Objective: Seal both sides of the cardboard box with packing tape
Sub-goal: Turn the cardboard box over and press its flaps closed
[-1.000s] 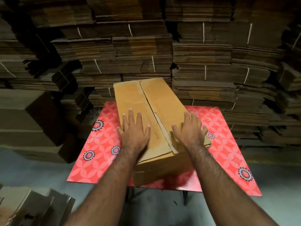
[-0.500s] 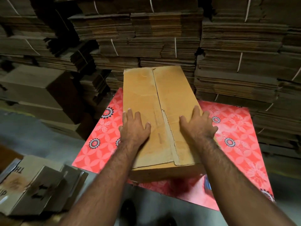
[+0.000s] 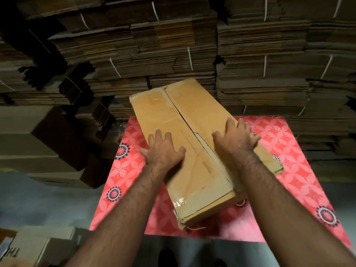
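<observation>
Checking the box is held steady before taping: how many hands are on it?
2: the left hand lies flat on the cardboard box left flap, the right hand on its right flap.

We see a tan-yellow cardboard box (image 3: pixel 192 143), paler and shiny where a patch of clear tape catches light near its closest corner. Under it the table (image 3: pixel 300 170) wears a coral-red covering printed with pale pink four-petal flowers and scattered round medallions in black and white. Behind, the stacks of flattened cardboard (image 3: pixel 260 60) run dull brown, striped by their layered edges and crossed by thin white ties. The floor (image 3: pixel 38 199) looks grey-blue. A brown carton (image 3: pixel 38 249) at lower left carries dark printed letters.
</observation>
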{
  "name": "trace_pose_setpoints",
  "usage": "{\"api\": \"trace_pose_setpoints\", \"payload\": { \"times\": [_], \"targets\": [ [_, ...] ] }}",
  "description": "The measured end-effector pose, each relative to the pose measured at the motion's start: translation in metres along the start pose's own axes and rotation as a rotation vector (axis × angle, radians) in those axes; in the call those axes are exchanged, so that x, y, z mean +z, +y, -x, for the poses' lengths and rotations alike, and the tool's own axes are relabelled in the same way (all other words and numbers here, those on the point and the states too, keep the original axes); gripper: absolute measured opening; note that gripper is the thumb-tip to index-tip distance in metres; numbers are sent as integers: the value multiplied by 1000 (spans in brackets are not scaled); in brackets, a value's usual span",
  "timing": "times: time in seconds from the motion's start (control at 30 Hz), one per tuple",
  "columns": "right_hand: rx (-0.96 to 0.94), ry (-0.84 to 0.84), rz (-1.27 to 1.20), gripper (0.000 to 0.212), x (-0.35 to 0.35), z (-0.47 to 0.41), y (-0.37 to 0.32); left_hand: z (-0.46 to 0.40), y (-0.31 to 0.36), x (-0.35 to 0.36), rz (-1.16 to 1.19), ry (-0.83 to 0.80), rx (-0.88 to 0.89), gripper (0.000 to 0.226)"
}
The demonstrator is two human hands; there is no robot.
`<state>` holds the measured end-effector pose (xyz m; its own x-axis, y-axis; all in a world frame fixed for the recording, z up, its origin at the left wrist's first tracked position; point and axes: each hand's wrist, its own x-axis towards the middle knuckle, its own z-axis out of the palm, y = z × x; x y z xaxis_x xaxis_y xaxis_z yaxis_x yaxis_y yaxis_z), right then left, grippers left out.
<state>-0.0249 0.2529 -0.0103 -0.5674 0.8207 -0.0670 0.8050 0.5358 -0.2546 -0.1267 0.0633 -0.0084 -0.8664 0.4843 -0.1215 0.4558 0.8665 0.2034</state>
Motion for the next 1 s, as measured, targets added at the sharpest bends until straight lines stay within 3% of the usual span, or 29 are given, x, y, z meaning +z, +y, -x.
{"api": "trace_pose_setpoints", "payload": {
  "times": [0.2, 0.33, 0.57, 0.73, 0.83, 1.0],
  "targets": [
    [212, 33, -64, 83, 15, 100, -6, -79, -27, -3, -32, 0, 181, 65],
    [312, 22, -144, 85, 34, 138, -17, -87, -24, 8, -45, -1, 190, 63],
    [187, 181, -174, 81, 38, 113, -7, -75, -30, 3, -81, -35, 101, 71],
    [84, 130, -161, 74, 13, 79, 13, -58, -28, -2, -156, -54, 45, 82],
    [236, 136, -150, 74, 5, 75, 7, -84, -41, -27, -169, 20, 79, 75],
    [511, 142, -406, 100, 16, 101, -15, -173, -89, -70, -91, 62, 20, 70]
  ]
}}
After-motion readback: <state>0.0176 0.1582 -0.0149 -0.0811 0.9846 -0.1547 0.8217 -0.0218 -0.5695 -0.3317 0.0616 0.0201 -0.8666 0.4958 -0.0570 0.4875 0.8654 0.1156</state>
